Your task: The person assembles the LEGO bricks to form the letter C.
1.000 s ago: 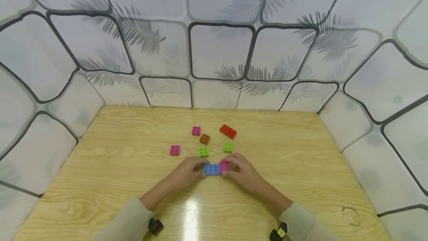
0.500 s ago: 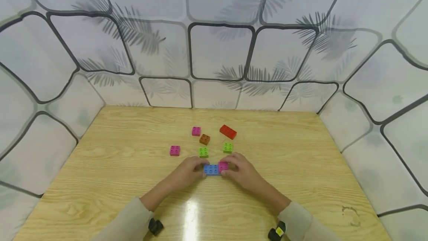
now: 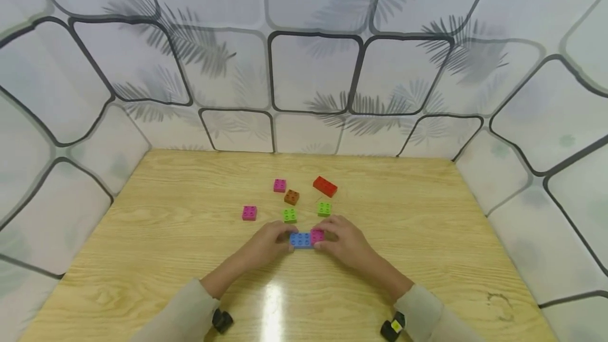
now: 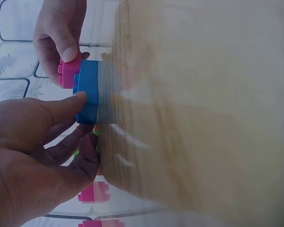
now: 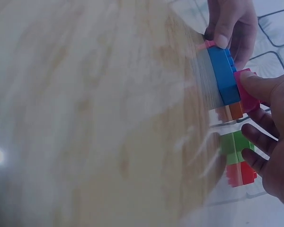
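**Pink block seated on one end of the blue brick**

Near the table's (image 3: 142,257) front edge, the left hand (image 3: 266,244) grips the blue brick (image 3: 300,239); the right hand (image 3: 344,241) pinches the pink block (image 3: 317,235) on its right end. Six loose blocks beyond remain unattached.

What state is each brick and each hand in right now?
Blue brick: flat on the table, held at its left end by the left hand.
Pink brick: stacked on the blue brick's right end, pinched by the right hand.
Red brick: lying loose.
Two green bricks: loose, studs up.
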